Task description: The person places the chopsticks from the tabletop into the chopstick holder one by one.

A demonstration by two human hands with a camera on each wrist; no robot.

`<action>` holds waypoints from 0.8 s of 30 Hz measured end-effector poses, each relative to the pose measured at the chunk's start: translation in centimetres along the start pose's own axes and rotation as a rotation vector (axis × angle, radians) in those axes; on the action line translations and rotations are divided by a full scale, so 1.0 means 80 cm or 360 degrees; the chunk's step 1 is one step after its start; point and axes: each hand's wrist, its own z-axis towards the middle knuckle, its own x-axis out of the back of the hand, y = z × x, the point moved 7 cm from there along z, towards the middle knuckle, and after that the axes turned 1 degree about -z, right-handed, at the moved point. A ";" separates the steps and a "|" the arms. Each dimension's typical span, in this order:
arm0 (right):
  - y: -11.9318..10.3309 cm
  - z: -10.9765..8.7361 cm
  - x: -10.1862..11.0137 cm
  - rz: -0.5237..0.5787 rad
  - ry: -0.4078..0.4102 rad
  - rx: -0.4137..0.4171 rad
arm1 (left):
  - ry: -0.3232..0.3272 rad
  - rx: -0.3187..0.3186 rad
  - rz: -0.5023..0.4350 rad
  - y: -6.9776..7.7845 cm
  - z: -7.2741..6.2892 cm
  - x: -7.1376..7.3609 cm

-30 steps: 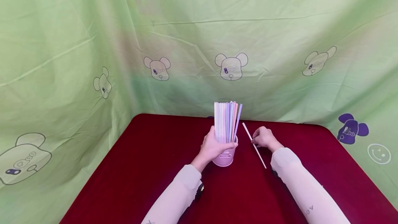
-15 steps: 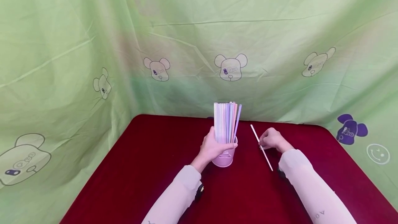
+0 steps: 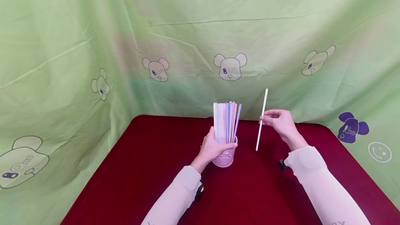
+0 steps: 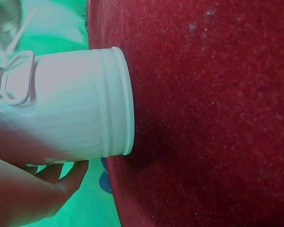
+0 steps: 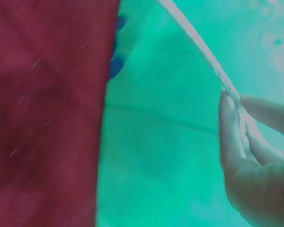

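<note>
A small pink bucket point(image 3: 223, 161) stands on the table, packed with upright pastel straws point(image 3: 222, 122); one purple straw point(image 3: 238, 119) leans out at the right. My left hand point(image 3: 210, 149) grips the bucket round its side near the rim, thumb across the front. In the left wrist view, the bucket point(image 4: 75, 104) shows its small handle, and the fingers curve along its lower side. To the right, my right hand point(image 3: 282, 124) pinches a single pale straw point(image 3: 265, 102) near its middle, raised and nearly upright. The right wrist view shows this straw point(image 5: 194, 38) between thumb and fingertips.
A dark red cloth point(image 3: 150, 169) covers the table. Behind its far edge and along the sides hangs a green curtain point(image 3: 187, 34) printed with bear faces.
My right hand has first slid right with the pale straw, then lifted it off the cloth and turned it nearly upright. My left hand stays on the bucket.
</note>
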 end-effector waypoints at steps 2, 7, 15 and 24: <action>-0.023 -0.003 -0.007 0.0088 0.0077 0.0117 | 0.0005 -0.0001 -0.0001 -0.001 0.000 0.000; -0.065 -0.014 -0.033 0.0298 0.0208 0.0357 | 0.0009 -0.0004 -0.0001 -0.002 -0.001 0.001; -0.065 -0.027 -0.070 0.0094 0.0292 0.0514 | 0.0005 -0.0016 -0.0009 -0.002 -0.001 0.001; -0.036 -0.033 -0.101 -0.0315 0.0189 0.0571 | 0.0000 -0.0026 0.0016 0.000 0.001 0.000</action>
